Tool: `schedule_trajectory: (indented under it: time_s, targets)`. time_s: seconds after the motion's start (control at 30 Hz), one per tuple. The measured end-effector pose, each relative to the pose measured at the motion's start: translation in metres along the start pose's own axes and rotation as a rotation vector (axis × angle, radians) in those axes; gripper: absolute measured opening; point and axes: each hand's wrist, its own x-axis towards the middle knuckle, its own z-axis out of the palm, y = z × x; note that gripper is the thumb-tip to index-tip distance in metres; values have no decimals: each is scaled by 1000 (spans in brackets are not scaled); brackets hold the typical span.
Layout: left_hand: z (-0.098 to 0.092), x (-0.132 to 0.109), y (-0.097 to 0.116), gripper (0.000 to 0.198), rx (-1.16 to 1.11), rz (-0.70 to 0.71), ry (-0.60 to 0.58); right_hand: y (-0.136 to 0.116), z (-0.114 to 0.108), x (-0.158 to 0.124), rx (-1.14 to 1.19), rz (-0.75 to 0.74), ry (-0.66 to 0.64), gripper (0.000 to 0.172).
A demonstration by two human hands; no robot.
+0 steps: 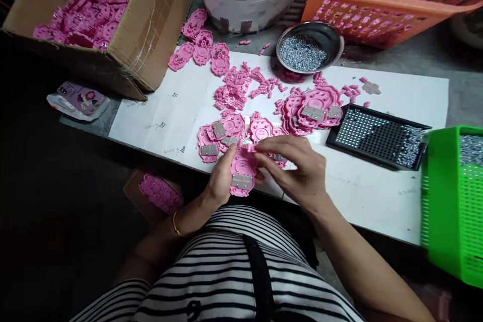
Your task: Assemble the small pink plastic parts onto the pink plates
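One pink casing (243, 163) between the left hand (219, 178) and the right hand (302, 166)

Nearest is a striped shirt (226, 271) with a dark strap (256, 261) down its middle, then a thin yellow bangle (175, 225) on the left wrist. Just past these, the casing sits at the near edge of a white sheet (377, 196) — the left hand grasps it by its side, thumb along one edge, fingertips showing at the other. A grey plate (241, 181) is fixed on the casing's near end. The right hand pinches a small pink piece (249, 148) between thumb and fingers by the casing's far end; whether the two touch, I cannot tell.

Behind the hands lie loose casings (215, 131), several bearing grey plates, with a stack of casings (320, 103) to the right. Farther right come a black tray (347, 133) holding screws and a green basket (441, 201).

Beyond is a heap of pink parts (230, 93), then a metal bowl (334, 43) of screws. Farthest — a cardboard box (151, 35) of pink casings, a translucent tub (245, 7) of grey pieces, and an orange basket (377, 17) of pink parts
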Motion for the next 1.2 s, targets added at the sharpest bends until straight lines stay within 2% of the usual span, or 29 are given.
schedule_trajectory:
  time_s: [0.07,0.2,0.33,0.47,0.67,0.77,0.83,0.93,1.07,1.2]
  targets:
    - [-2,2,-5,34,3,108,51,-4,7,-4,-77,-16,-34,17]
    - [-8,3,-12,33,98,187,63,-5,17,-8,-137,-41,-40,15]
    - [-12,-3,-10,31,267,282,36,-5,21,-10,-64,-62,-8,17]
    - [-13,-14,-2,35,511,443,4,-12,24,-11,40,-58,15,19]
    - [-16,-30,9,33,741,687,-11,-26,26,-12,343,155,53,13]
    - [-18,-36,11,30,866,727,-32,-29,23,-14,474,322,8,16]
    - [-20,-38,12,27,958,746,-25,-31,19,-14,478,381,-38,18]
    - [-24,-38,14,18,1010,825,-36,-36,15,-11,387,350,-87,11]
    - [-28,-36,22,11,1068,1036,-123,-44,14,-9,325,283,-86,3]
    - [-27,-37,32,7,1144,1140,-129,-48,15,-12,271,205,-67,4]
